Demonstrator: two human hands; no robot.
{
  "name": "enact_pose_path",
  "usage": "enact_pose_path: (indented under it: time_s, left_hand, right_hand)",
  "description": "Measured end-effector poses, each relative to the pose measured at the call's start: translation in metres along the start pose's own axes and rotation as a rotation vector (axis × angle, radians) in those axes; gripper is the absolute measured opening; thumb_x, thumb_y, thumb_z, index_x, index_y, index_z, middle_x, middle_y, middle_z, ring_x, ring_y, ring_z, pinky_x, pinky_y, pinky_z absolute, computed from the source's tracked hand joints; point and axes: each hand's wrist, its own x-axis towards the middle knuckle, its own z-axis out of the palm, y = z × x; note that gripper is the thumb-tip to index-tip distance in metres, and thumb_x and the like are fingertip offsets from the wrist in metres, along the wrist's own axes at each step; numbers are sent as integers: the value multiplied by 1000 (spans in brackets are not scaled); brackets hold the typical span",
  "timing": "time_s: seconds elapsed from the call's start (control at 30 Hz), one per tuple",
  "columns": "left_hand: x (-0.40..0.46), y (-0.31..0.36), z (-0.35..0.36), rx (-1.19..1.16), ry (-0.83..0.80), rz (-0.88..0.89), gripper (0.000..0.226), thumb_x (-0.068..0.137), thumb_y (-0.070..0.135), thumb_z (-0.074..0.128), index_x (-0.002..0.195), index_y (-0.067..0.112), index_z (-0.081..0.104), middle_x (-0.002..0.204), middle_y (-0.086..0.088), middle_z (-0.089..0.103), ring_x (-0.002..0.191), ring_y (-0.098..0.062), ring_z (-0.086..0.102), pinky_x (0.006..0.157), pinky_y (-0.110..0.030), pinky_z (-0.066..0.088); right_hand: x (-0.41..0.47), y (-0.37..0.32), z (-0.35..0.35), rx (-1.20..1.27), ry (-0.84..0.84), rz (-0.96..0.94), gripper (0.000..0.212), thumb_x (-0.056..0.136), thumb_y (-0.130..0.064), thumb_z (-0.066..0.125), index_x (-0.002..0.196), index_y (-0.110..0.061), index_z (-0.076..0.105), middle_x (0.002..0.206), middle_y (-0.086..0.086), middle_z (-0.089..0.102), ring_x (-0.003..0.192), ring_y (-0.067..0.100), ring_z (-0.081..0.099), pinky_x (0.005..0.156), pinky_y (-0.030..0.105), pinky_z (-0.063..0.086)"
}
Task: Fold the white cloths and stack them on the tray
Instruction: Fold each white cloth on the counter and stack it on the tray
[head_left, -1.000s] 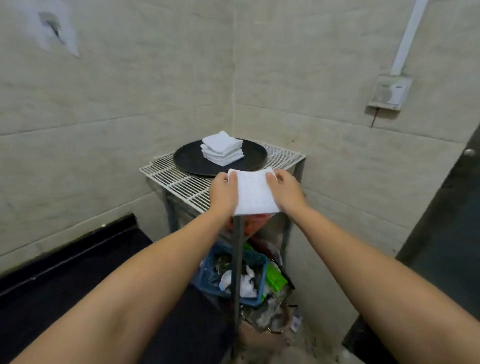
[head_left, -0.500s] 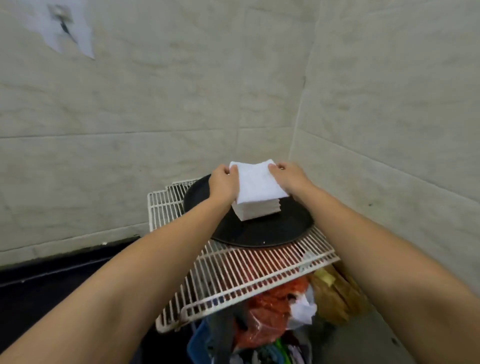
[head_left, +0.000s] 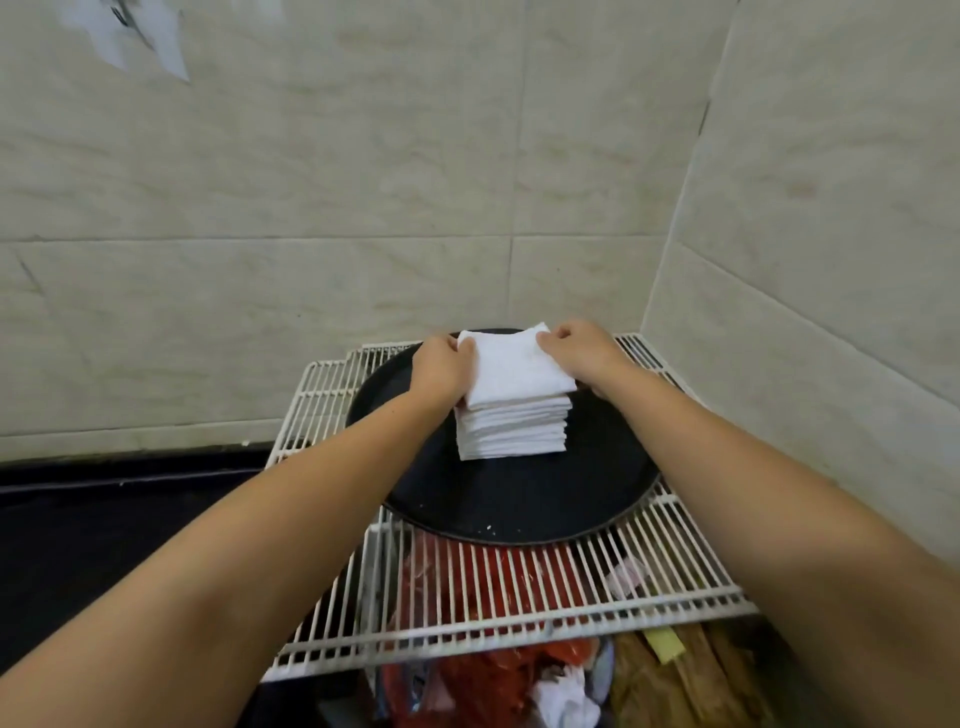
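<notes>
At frame centre, the left hand (head_left: 440, 370) and right hand (head_left: 577, 349) pinch the top folded white cloth (head_left: 514, 364) by its far corners, on the stack (head_left: 511, 428) on the black tray (head_left: 519, 499). Uneven release could skew the pile. The fingertips are hidden behind the cloth.

I see pale marbled wall tiles (head_left: 322, 208) meeting in a corner at upper right, a white wire rack (head_left: 519, 597) low centre, a dark floor (head_left: 104, 519) lower left.
</notes>
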Motion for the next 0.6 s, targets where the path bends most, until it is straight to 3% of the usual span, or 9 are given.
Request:
enact_pose_path:
  time_s: [0.17,0.23,0.3,0.4,0.6]
  left_hand:
    - [-3,1,-3,79,-6,-1,45,97,26,43,54,15,33,53,-3,39,48,-16,36,47,-29,28]
    - [-3,0,-9,119,-37,3,50,97,30,43,50,13,38,47,-5,46,45,-19,44,49,-28,35]
    - [-4,-2,-16,146,-82,13,57,98,35,41,47,10,45,41,-7,54,41,-21,51,52,-26,43]
    - [-9,-4,-34,146,-92,13,53,99,37,39,56,8,49,53,-13,61,41,-21,55,50,-25,43]
    - [-41,-34,-101,98,-1,66,33,99,34,41,74,12,44,58,-8,58,36,-17,54,45,-23,37]
  right_hand:
    - [-4,5,-1,-17,-6,-23,48,95,-26,48,52,-18,28,54,3,31,50,20,31,50,33,20]
    - [-8,6,-4,9,18,-11,42,95,-31,49,56,-16,38,62,7,45,55,23,42,54,32,30]
    - [-10,3,-11,7,82,-1,28,94,-35,50,78,-12,54,84,9,60,75,26,56,65,31,38]
    - [-15,-13,-20,-27,209,-37,24,92,-30,48,100,-9,58,107,11,64,100,31,58,73,31,37]
    - [-56,-92,25,-120,173,-310,25,95,-29,43,101,-10,58,99,11,65,95,32,59,74,34,43]
